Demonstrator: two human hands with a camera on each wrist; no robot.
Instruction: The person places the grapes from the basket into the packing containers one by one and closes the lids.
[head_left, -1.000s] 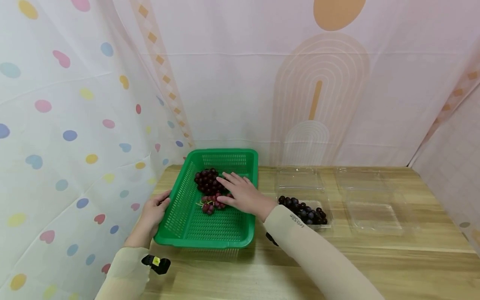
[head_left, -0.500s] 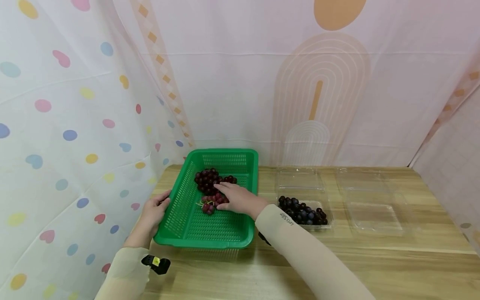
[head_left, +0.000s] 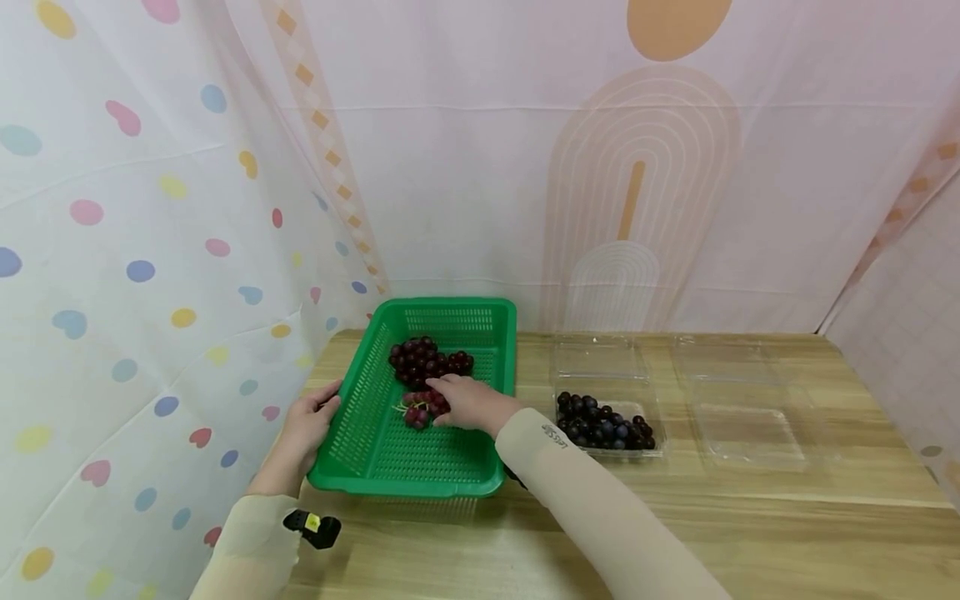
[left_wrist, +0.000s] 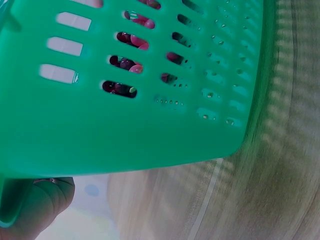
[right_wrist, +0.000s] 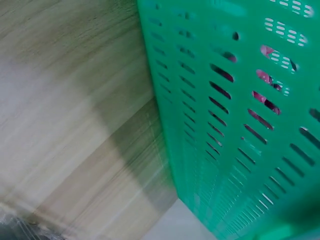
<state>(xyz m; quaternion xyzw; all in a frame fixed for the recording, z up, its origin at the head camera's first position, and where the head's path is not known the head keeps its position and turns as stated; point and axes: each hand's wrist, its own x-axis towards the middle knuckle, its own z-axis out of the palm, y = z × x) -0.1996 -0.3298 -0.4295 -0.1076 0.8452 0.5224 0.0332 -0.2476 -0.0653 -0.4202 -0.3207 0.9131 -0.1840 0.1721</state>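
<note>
The green plastic basket [head_left: 420, 485] stands at the left of the table, with dark red grapes [head_left: 416, 360] toward its back and a lighter red bunch of grapes [head_left: 417, 415] with a pale stem in front of them. My left hand [head_left: 306, 429] grips the basket's left rim; part of this hand [left_wrist: 52, 202] shows under the rim in the left wrist view. Inside the basket, my right hand [head_left: 472, 404] holds the lighter red bunch, fingers behind it and thumb in front. Some of that bunch is hidden under the hand. The right wrist view shows mostly the basket's slotted side [right_wrist: 200, 125].
Right of the basket, a clear plastic box [head_left: 658, 408] with its lid open holds black grapes [head_left: 603, 423]. Farther right stands another open clear box [head_left: 750, 433]. Both sit on the wooden table [head_left: 840, 525], and patterned curtains [head_left: 465, 167] hang behind and at the sides.
My right hand has moved left and down onto the lighter red bunch, its spread fingers drawing in around it. More dark grapes are uncovered behind it. My left hand has stayed on the rim.
</note>
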